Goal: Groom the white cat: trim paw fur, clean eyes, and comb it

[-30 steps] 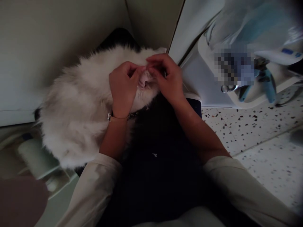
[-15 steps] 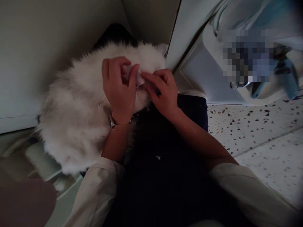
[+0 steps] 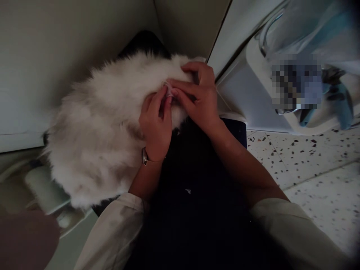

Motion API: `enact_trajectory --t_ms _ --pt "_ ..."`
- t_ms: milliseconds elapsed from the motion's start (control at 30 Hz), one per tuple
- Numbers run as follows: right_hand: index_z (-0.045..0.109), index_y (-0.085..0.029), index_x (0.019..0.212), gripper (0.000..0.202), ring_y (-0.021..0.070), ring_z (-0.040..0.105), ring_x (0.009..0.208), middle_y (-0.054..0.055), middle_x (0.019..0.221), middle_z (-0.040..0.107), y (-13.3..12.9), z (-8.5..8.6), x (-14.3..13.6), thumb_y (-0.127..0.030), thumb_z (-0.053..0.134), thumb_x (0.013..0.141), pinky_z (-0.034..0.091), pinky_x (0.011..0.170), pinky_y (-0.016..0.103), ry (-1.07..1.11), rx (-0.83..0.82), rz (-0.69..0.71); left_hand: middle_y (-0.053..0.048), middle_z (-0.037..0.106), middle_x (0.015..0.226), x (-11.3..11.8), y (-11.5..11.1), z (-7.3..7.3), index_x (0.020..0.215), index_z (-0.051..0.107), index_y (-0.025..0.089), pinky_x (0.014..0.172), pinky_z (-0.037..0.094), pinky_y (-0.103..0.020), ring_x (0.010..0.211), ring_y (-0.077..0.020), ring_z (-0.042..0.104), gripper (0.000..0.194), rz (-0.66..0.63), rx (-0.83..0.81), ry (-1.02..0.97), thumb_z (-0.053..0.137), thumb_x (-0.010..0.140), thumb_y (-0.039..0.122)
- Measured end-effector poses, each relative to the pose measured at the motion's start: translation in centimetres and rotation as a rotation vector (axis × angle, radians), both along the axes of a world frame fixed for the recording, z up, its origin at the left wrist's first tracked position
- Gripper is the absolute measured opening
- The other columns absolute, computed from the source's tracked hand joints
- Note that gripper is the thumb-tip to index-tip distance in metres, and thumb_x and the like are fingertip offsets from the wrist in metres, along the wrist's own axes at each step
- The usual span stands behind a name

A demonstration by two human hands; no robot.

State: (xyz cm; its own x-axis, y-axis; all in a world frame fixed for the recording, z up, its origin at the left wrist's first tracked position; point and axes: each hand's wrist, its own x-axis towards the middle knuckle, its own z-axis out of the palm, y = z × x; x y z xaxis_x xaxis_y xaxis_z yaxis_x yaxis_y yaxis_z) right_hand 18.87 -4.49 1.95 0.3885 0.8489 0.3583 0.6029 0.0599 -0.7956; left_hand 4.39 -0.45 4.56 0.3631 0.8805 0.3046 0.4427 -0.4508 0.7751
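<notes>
A fluffy, long-haired white cat lies across my dark-clad lap, its head end toward the upper right. My left hand, with a watch on the wrist, pinches a small pinkish-white flap between thumb and fingers. From the right, the thumb and index finger of my right hand close on the same flap. I cannot tell whether it is the cat's ear or a thin wipe. The other fingers of my right hand curl over the cat's head. The cat's face is hidden.
A white bin-like container stands at the right, with blue-handled clippers, a plastic bag and a blurred-out patch on top. Speckled floor shows below. A pale wall rises behind the cat, and a round brownish surface is at lower left.
My left hand has moved right and down, and its raised, spread fingers have closed on the flap. My right hand has shifted slightly right, its upper fingers now over the cat's head.
</notes>
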Motion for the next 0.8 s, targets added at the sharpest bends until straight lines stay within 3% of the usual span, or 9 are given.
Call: enact_trajectory --t_ms 100,233,433,567,667,800 --pt "0.073 -0.042 0.115 0.027 0.0199 0.049 0.132 0.0 0.127 0.065 0.7 -0.3 0.6 -0.05 0.053 0.098 0.039 0.118 0.04 0.022 -0.057 0.063 -0.004 0.071 0.11 0.0 0.2 0.0 0.111 0.073 0.032 0.099 0.049 -0.046 0.104 -0.025 0.064 0.019 0.006 -0.029 -0.019 0.064 0.094 0.034" --pt "0.074 -0.034 0.116 0.028 0.0201 0.057 0.123 0.002 0.123 0.069 1.3 -0.9 0.9 -0.046 0.054 0.1 0.043 0.113 0.042 -0.035 0.005 0.06 -0.001 0.073 0.106 0.0 0.6 0.3 0.108 0.074 0.029 0.093 0.054 -0.042 0.1 -0.0218 0.067 0.017 0.005 -0.083 -0.07 0.066 0.093 0.025" --pt "0.076 -0.035 0.111 0.024 0.0182 0.063 0.115 0.001 0.117 0.073 1.4 -0.6 1.0 -0.041 0.056 0.1 0.049 0.105 0.036 -0.048 -0.001 0.002 0.003 0.075 0.091 1.0 1.6 1.3 0.09 0.076 0.027 0.087 0.059 -0.037 0.088 -0.0167 0.071 0.014 0.029 -0.338 -0.271 0.074 0.087 0.014" --pt "0.078 -0.028 0.103 0.031 0.0173 0.065 0.113 0.002 0.114 0.074 1.1 -0.6 0.8 -0.039 0.049 0.104 0.051 0.103 0.038 -0.017 0.08 0.058 0.003 0.076 0.086 1.4 2.2 2.1 0.085 0.078 0.027 0.082 0.06 -0.036 0.083 -0.0168 0.072 0.02 0.023 -0.383 -0.287 0.072 0.085 0.008" --pt "0.075 -0.022 0.115 0.038 0.0207 0.062 0.12 0.007 0.123 0.071 0.8 -1.1 0.9 -0.05 0.054 0.099 0.049 0.106 0.041 -0.049 0.13 0.111 0.003 0.076 0.086 1.3 2.6 2.3 0.083 0.078 0.03 0.082 0.061 -0.037 0.083 -0.0181 0.071 0.021 0.017 -0.383 -0.24 0.072 0.084 0.01" --pt "0.067 -0.021 0.132 0.053 0.023 0.053 0.135 0.012 0.14 0.061 0.3 -1.7 1.4 -0.052 0.069 0.089 0.043 0.117 0.042 -0.002 -0.001 0.145 0.004 0.075 0.084 1.2 3.0 2.2 0.083 0.078 0.032 0.08 0.061 -0.038 0.082 -0.019 0.071 0.02 -0.012 -0.359 -0.207 0.073 0.083 0.013"
